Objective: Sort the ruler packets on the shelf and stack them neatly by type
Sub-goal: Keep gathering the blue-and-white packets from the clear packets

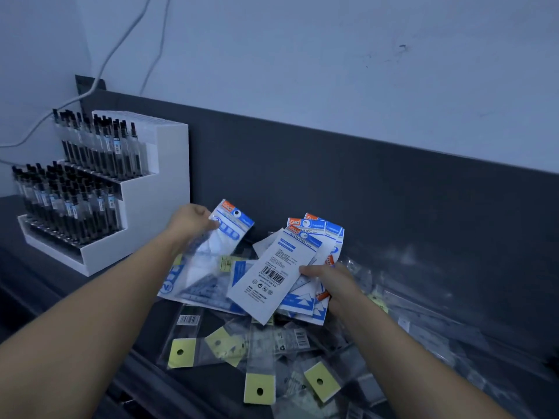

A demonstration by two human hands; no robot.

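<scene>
While left grip [191, 221] pinches glossy packet [231, 234] | right grip [331, 287] holds flat stack [272, 267]

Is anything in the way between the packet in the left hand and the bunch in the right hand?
Nothing visible. The left hand holds its packet beside the bunch in the right hand, with only open space between.

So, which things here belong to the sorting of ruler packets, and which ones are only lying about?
Belongs to the job: blue-and-white packet held in the left grip; fan of blue-and-white packets held in the right grip; clear packets with yellow tabs loose on the shelf.

Just lying about: white display stand with black pens; cables on the wall.
</scene>
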